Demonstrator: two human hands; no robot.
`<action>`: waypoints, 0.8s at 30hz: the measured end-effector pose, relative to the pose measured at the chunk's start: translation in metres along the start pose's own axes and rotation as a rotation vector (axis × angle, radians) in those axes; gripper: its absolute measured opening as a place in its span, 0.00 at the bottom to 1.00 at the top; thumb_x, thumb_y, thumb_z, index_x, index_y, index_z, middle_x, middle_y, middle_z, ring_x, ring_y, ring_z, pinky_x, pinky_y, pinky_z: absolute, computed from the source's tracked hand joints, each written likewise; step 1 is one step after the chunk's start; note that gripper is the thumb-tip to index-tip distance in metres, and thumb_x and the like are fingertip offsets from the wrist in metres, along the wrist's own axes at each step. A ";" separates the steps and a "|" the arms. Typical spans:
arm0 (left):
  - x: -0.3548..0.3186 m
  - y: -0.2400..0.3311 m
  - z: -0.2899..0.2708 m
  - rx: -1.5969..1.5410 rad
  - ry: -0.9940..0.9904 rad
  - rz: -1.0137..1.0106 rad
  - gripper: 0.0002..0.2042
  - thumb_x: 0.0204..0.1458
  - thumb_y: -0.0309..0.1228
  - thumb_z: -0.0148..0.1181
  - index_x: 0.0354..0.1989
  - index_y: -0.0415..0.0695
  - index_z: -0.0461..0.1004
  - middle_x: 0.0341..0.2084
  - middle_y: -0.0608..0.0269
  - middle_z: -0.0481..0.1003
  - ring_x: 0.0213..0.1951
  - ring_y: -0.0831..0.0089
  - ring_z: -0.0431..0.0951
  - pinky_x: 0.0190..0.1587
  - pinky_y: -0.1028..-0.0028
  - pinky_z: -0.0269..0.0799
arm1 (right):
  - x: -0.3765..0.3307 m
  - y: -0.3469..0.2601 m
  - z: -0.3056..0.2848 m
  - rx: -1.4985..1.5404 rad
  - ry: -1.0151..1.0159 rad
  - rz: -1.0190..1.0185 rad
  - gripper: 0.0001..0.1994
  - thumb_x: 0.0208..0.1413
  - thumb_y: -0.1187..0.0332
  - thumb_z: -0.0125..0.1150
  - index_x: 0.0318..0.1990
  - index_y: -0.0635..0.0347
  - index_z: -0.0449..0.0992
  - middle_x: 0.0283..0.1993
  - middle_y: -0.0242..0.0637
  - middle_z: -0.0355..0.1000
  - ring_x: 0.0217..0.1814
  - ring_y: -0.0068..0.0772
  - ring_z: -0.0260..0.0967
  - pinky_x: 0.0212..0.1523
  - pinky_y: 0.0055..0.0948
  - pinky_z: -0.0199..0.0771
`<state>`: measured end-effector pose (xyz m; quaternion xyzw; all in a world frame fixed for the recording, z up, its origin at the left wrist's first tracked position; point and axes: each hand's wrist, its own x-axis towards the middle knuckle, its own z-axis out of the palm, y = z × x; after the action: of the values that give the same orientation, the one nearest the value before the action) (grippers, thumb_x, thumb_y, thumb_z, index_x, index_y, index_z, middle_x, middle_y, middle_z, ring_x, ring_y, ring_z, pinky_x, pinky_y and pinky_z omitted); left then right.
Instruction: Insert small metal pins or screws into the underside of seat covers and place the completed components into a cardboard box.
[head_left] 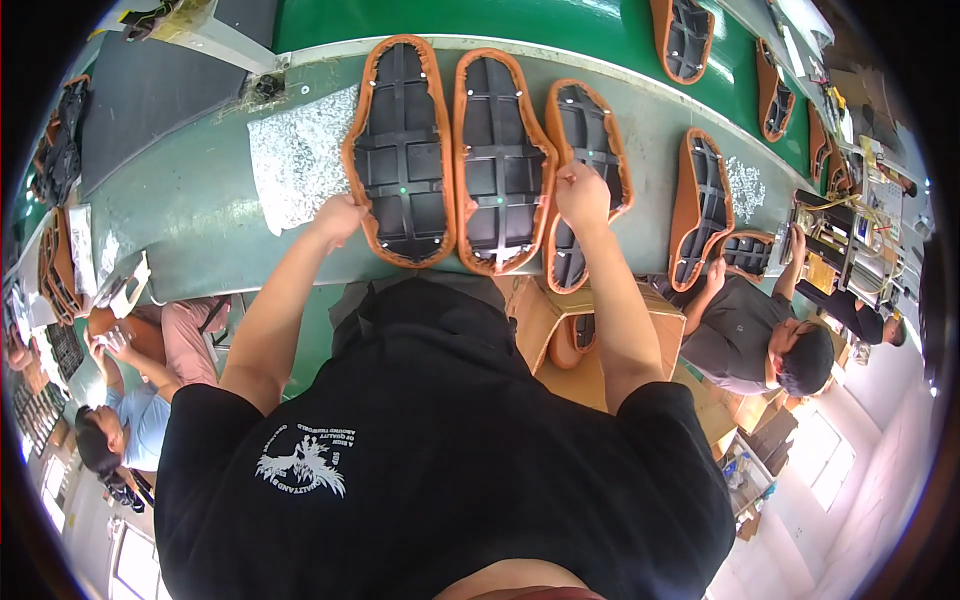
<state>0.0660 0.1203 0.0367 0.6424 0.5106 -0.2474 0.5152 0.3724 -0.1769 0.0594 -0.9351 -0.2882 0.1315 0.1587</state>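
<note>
Three long padded panels lie back side up in front of me, orange-brown covering wrapped round black ribbed plastic: a left panel (402, 130), a middle panel (495, 150) and a right panel (588, 125). The left and middle ones touch along their sides. My left hand (341, 219) is closed at the lower left edge of the left panel, fingertips against its rim. My right hand (583, 196) is closed in a pinch at the inner rim of the right panel, close beside the middle one. It covers part of the right panel, and its fingertips are partly hidden.
A crinkled whitish sheet (303, 150) lies left of the panels. Another panel (703, 200) is farther right, near a co-worker (760, 330). Beyond a metal rail runs a green surface (560, 28) with more panels. A cardboard box (600, 375) stands below the table edge; another person (130, 420) sits at left.
</note>
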 end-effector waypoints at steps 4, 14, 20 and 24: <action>0.012 -0.015 -0.007 0.048 -0.094 0.027 0.16 0.61 0.40 0.57 0.40 0.37 0.79 0.30 0.51 0.81 0.24 0.60 0.79 0.25 0.62 0.72 | 0.014 -0.009 0.010 -0.117 0.152 -0.060 0.05 0.54 0.71 0.58 0.32 0.56 0.80 0.36 0.45 0.77 0.41 0.53 0.76 0.44 0.47 0.76; 0.002 -0.030 0.003 0.493 0.145 0.373 0.21 0.63 0.43 0.51 0.45 0.33 0.75 0.38 0.36 0.79 0.44 0.38 0.79 0.48 0.47 0.75 | 0.037 -0.098 -0.006 -0.331 -0.115 0.192 0.18 0.61 0.66 0.56 0.58 0.60 0.70 0.46 0.53 0.79 0.47 0.56 0.78 0.48 0.48 0.79; -0.049 -0.011 0.001 -0.852 -0.392 0.080 0.18 0.68 0.45 0.50 0.40 0.40 0.74 0.28 0.58 0.79 0.33 0.58 0.81 0.40 0.54 0.77 | -0.067 -0.200 -0.029 0.529 0.008 -0.599 0.07 0.52 0.74 0.67 0.40 0.60 0.80 0.41 0.41 0.77 0.45 0.45 0.75 0.49 0.40 0.77; -0.065 0.010 0.035 -1.449 -0.622 -0.034 0.17 0.70 0.45 0.46 0.43 0.43 0.73 0.42 0.59 0.77 0.48 0.64 0.77 0.53 0.59 0.74 | -0.101 -0.238 -0.003 0.067 0.027 -0.947 0.06 0.47 0.70 0.63 0.33 0.58 0.79 0.40 0.36 0.72 0.48 0.39 0.70 0.49 0.36 0.70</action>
<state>0.0597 0.0630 0.0835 0.0399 0.3868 -0.0294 0.9208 0.1748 -0.0500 0.1665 -0.6967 -0.6765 0.0418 0.2349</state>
